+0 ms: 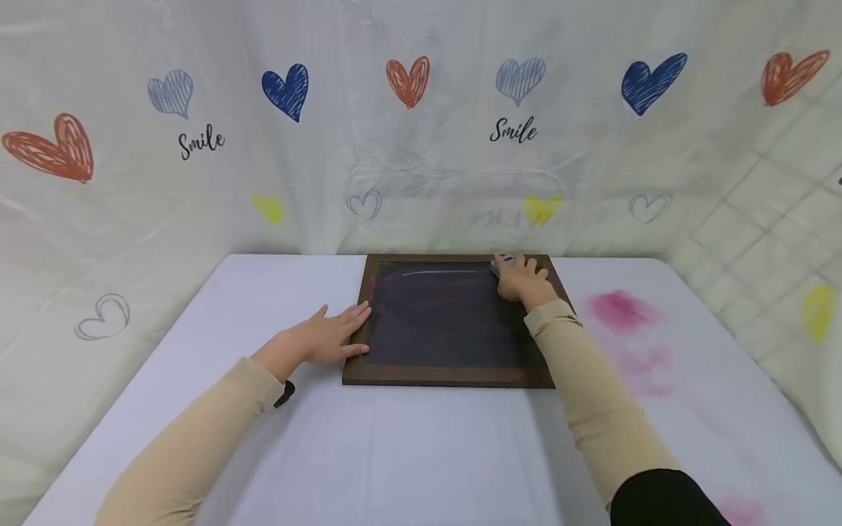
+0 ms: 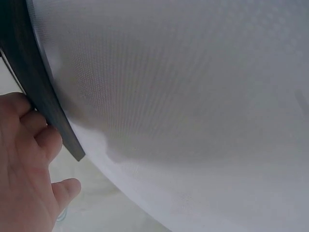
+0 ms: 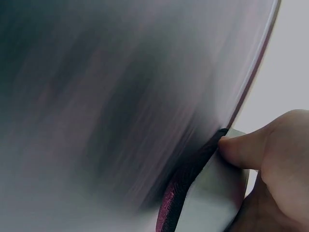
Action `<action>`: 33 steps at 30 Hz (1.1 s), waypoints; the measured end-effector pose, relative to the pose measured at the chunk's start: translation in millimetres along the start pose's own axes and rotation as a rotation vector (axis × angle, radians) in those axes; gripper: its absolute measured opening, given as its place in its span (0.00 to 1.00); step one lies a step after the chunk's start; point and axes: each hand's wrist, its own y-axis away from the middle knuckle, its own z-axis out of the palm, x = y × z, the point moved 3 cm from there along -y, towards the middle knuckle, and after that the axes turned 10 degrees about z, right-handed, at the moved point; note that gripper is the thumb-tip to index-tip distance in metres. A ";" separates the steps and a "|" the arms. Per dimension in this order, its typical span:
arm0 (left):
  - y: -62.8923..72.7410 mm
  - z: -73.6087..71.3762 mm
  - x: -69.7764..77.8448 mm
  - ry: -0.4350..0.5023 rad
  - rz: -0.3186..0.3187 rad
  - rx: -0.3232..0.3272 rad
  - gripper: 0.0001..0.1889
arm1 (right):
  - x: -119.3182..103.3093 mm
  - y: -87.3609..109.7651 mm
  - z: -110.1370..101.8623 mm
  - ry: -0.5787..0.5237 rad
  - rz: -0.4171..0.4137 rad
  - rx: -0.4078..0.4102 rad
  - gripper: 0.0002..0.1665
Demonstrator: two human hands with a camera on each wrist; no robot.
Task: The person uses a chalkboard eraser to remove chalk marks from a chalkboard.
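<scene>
A small chalkboard [image 1: 441, 321] with a brown wooden frame lies on the white-covered table. My left hand [image 1: 324, 337] rests with spread fingers on the frame's left side; in the left wrist view the fingertips reach the frame's edge [image 2: 41, 82]. At the board's upper right corner, my right hand [image 1: 522, 281] grips a chalkboard eraser [image 3: 210, 198], thumb along its pale grey body. The eraser's dark felt side, dusted pink, faces the board surface. A thin white chalk line [image 1: 447, 272] runs along the top of the board, and faint smears cover the rest.
Pink chalk stains [image 1: 623, 310] mark the white tablecloth [image 1: 434, 453] right of the board. Behind the table hangs a pale curtain [image 1: 460, 161] printed with hearts and the word Smile.
</scene>
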 end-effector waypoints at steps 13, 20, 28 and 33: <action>-2.2 1.8 -3.2 -0.012 0.007 0.024 0.44 | -45.0 -4.9 7.0 0.033 -0.107 -0.006 0.39; -4.3 3.3 -2.8 -0.015 0.012 0.027 0.43 | -61.7 -4.3 11.6 0.064 -0.133 -0.019 0.39; -5.5 2.1 -3.0 -0.029 0.008 0.013 0.44 | -94.4 -7.3 22.1 0.079 -0.171 0.005 0.41; -5.8 3.2 -3.5 -0.037 0.002 0.005 0.44 | -119.6 -2.7 29.2 0.124 -0.190 0.014 0.40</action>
